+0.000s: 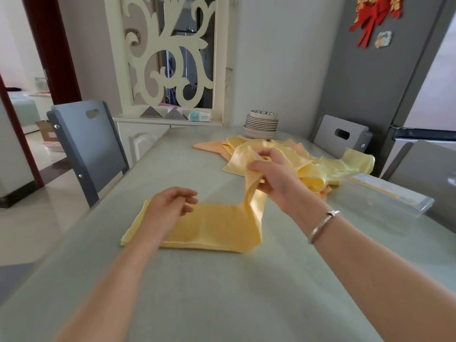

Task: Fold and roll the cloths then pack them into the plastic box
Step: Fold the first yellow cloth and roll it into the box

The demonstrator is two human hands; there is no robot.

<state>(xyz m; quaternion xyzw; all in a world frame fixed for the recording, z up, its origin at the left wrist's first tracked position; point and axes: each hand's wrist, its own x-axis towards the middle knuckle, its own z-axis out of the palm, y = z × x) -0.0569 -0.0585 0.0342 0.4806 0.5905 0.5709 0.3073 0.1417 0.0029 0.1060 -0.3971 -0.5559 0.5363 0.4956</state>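
The cloth (209,225) lying on the pale green table (222,292) is plain yellow, and the heap of cloths (320,164) behind it mixes yellow with light orange. The chairs (91,144) are grey, the stacked bowls (261,124) white with dark rims, and the wrist bracelet (323,225) silver.

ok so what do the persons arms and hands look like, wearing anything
Both forearms are bare, with no sleeves in view. The right hand has a silver metal bangle round its wrist. The left hand wears no glove, watch or visible ring.
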